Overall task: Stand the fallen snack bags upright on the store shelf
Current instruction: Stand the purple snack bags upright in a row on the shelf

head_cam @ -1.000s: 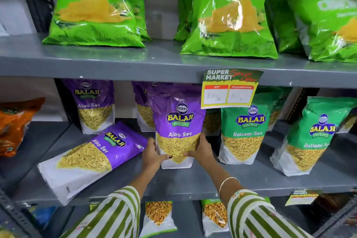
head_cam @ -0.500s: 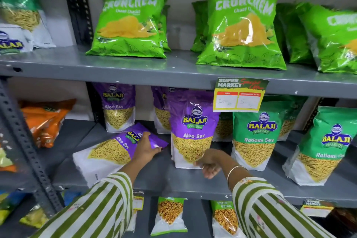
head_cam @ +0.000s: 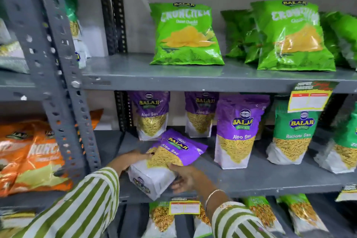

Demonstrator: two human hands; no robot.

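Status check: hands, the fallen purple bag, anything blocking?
Both hands, left hand and right hand, grip the fallen Aloo Sev bag. Bag tilted, not upright. Nothing blocking.

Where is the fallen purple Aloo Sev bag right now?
The fallen purple Aloo Sev bag lies tilted at the front of the grey metal middle shelf, left of centre, between the left hand and right hand.

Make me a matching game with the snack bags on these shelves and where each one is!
Things:
1. Crunchem bag
2. lying Aloo Sev bag
3. Ratlami Sev bag
4. orange bags

Places:
A. middle shelf, standing under the price tag
B. left of the grey post
C. top shelf
D. between the left hand and right hand

Pairs: 1-C, 2-D, 3-A, 4-B
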